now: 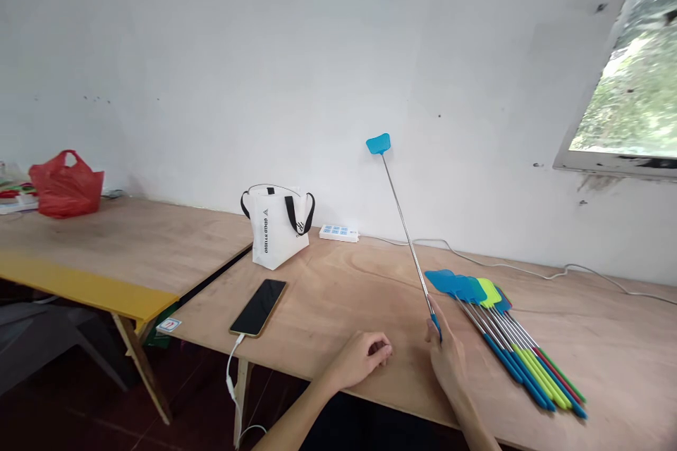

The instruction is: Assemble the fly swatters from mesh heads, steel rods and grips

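Note:
My right hand (447,356) is closed round the blue handle of a fly swatter (405,225). Its long metal shaft is extended and leans up to the left, with the blue head raised in front of the wall. Just right of that hand, a row of several fly swatters (508,338) lies overlapping on the table, with blue, yellow-green, red and green handles. My left hand (362,359) rests near the table's front edge, fingers loosely curled in, and nothing shows in it.
On the wooden table (343,296) lie a black phone (259,306) with a white cable, a white bag (280,225) with black handles, and a power strip (339,233) by the wall. A second table (132,232) at left bears a red plastic bag (68,187).

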A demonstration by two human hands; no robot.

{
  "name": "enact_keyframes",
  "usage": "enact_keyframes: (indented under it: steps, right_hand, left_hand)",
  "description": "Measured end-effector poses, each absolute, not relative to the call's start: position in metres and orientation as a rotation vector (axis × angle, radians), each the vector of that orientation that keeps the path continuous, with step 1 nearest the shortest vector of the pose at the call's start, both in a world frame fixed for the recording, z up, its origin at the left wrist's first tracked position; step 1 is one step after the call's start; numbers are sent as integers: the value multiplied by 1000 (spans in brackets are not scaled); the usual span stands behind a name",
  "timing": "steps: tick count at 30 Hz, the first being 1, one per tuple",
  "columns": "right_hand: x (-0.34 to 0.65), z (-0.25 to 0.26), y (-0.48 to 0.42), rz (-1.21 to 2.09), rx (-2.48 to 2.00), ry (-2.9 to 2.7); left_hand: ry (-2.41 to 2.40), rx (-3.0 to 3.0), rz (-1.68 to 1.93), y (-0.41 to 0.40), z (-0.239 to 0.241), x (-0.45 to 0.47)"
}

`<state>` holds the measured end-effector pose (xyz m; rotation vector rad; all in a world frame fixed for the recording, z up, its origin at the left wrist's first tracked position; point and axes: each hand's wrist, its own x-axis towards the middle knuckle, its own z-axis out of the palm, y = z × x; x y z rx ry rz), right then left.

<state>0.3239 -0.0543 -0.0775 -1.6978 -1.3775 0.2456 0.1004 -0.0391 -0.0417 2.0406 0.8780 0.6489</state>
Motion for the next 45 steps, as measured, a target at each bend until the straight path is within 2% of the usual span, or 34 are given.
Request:
enact_keyframes:
  steps: [19,38,45]
  right_hand:
    - [355,-86,-42,-167,-2002,-1604]
    - [366,-72,-29,-67,-1985,-1561]
    - [373,-51,-35,-114,-1957,-1596]
  left_hand:
    - [873,2025,670,-39,-42,101]
    - [854,1997,682,-38,-48,101]
    - [875,2005,659,-40,-42,100]
